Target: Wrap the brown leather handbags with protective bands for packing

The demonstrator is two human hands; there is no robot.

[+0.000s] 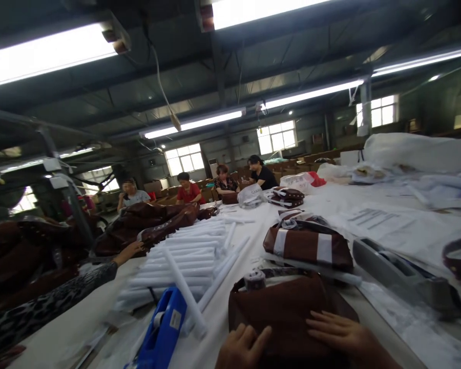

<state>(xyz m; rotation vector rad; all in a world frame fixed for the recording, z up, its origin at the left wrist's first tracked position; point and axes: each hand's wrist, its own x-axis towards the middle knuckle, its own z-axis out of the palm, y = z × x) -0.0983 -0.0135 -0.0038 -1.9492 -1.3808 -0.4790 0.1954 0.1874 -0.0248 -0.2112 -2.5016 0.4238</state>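
Observation:
A dark brown leather handbag [276, 302] lies on the white table right in front of me. My left hand [243, 347] has its fingers curled against the bag's lower left part, the thumb pointing right. My right hand [336, 333] lies flat on the bag's right side with its fingers stretched out. A roll of clear tape or wrap [255, 279] shows at the bag's upper left edge. Behind it rests another brown bag [305, 246] with white strips around it. The lower parts of both hands are cut off by the frame.
Left of the bag stand a blue tape dispenser [163, 328] and a pile of white paper rolls [184, 256]. A grey tape dispenser [403, 277] is on the right. A co-worker's arm [96, 274] reaches toward heaped brown bags [146, 225]. Several people sit at the far end.

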